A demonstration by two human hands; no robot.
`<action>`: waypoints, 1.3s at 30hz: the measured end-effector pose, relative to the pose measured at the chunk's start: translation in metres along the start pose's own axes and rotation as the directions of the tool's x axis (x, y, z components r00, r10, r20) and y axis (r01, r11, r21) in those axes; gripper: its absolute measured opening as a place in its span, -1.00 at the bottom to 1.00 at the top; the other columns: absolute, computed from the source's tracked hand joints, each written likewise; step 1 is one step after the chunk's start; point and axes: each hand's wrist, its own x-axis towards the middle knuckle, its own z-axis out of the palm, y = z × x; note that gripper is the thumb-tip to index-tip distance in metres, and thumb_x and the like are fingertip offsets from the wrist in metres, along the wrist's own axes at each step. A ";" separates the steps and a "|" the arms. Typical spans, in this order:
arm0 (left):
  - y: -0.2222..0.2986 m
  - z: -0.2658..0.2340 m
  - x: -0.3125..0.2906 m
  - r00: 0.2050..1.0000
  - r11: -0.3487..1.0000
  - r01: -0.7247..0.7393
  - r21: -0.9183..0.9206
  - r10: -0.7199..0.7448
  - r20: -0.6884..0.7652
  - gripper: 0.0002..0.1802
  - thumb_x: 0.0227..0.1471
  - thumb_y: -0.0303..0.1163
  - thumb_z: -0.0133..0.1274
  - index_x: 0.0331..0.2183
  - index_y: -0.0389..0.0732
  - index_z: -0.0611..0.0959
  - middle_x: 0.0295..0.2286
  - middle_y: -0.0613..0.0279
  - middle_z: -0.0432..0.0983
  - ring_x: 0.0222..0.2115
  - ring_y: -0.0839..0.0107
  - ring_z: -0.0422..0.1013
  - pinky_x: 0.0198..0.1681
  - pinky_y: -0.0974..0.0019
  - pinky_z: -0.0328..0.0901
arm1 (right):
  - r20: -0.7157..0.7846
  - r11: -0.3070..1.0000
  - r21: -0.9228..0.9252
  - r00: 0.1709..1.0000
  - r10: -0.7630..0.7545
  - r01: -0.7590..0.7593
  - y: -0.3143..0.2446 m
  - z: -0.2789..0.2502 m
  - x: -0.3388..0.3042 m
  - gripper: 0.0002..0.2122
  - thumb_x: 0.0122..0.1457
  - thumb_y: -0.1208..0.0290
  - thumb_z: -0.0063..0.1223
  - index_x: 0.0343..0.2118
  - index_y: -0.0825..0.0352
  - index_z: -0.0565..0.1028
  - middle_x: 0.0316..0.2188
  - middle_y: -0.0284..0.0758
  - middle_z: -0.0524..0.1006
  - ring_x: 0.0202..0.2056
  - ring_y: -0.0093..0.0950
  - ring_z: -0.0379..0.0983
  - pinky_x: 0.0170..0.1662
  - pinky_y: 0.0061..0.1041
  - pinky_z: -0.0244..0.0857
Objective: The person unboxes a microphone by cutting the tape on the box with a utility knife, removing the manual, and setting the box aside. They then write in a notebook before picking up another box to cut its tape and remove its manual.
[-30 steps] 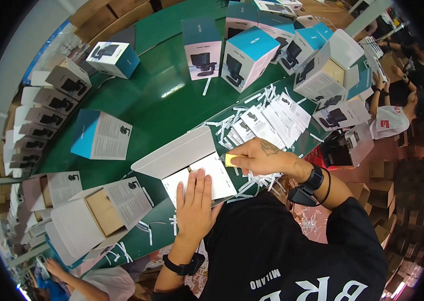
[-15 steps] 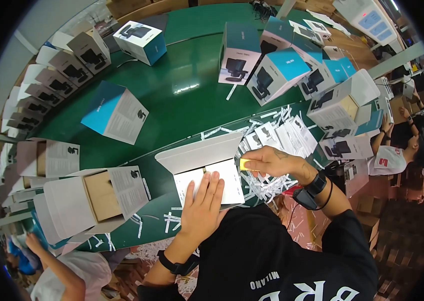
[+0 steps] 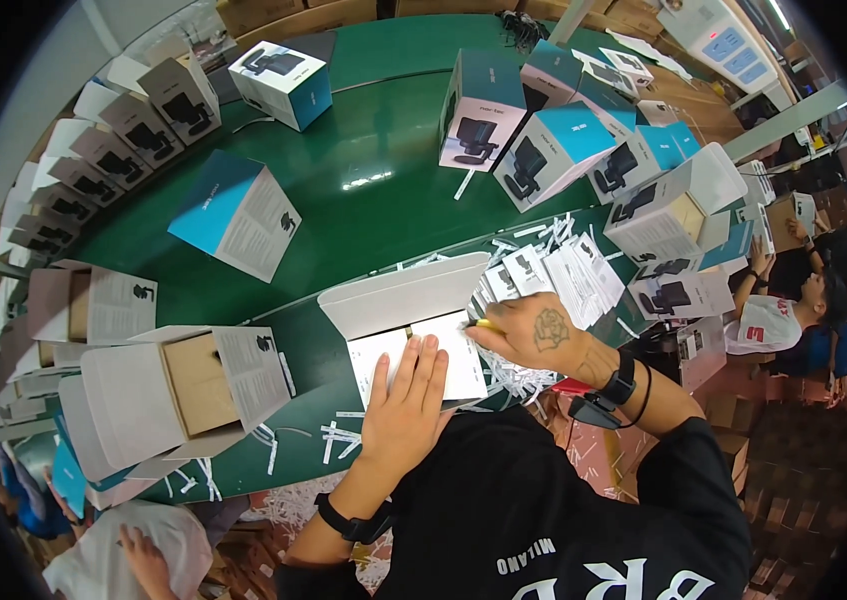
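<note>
**Mid-work on right edge of white box, not finished by the look**

Have white box [image 3: 473,378] at near side of counter [image 3: 348,225], with lid flap [image 3: 403,293] raised on far side. Pressing left hand [image 3: 400,420] flat on top panel [image 3: 368,360], palm down, fingers straight and nearly together, gripping nothing. Pinching small yellow tool [image 3: 488,325] in right hand [image 3: 546,335], thumb against curled fingers, by panel's far right corner. Cannot tell if tip touches; too small. Likely a cutter, judging by paper strips [image 3: 521,382] heaped just beside.

Done, as judged: plenty of strips loose, more strewn left of white box, plus printed slips [image 3: 585,280] piled beyond right hand. Also see closed blue-and-white boxes [image 3: 558,150] farther across counter; cannot tell whether worked on.

Left, as judged: at least right edge, with lid flap not down. Find open box [image 3: 253,375] to left, showing brown insert [image 3: 201,388], likewise unclosed. Cannot count finished ones.
</note>
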 end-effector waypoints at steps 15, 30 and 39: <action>-0.002 0.004 -0.009 0.994 0.996 -0.061 -0.066 0.054 -0.092 -0.08 -0.10 -0.12 0.32 0.21 -0.36 0.37 0.27 -0.09 0.20 0.30 0.00 0.13 0.32 -0.18 -0.04 | -0.149 0.992 -0.056 0.984 0.100 -0.109 -0.025 0.014 0.000 -0.67 0.27 0.12 0.08 -0.48 0.31 0.54 -0.61 -0.22 0.55 -0.56 -0.22 0.54 -0.51 -0.28 0.40; 0.013 -0.019 -0.007 0.995 0.995 -0.104 -0.001 0.104 -0.009 -0.32 0.08 -0.31 0.12 0.17 -0.45 0.38 0.20 -0.21 0.27 0.26 -0.09 0.18 0.31 -0.18 0.06 | 0.632 0.918 -0.364 0.683 0.366 -0.155 0.071 0.045 -0.182 -0.81 0.16 0.17 0.15 -0.34 0.18 0.58 -0.58 -0.19 0.55 -0.44 -0.15 0.56 -0.41 -0.19 0.41; 0.023 -0.015 -0.009 0.967 0.965 -0.253 -0.074 0.249 -0.055 -0.48 0.17 -0.42 0.02 0.13 -0.45 0.43 0.14 -0.32 0.31 0.22 -0.22 0.20 0.29 -0.15 0.09 | -0.460 0.960 0.276 0.872 0.165 -0.037 -0.060 0.008 -0.052 -0.75 0.22 0.21 -0.01 -0.19 0.30 0.45 -0.42 -0.20 0.54 -0.38 -0.13 0.56 -0.35 -0.22 0.44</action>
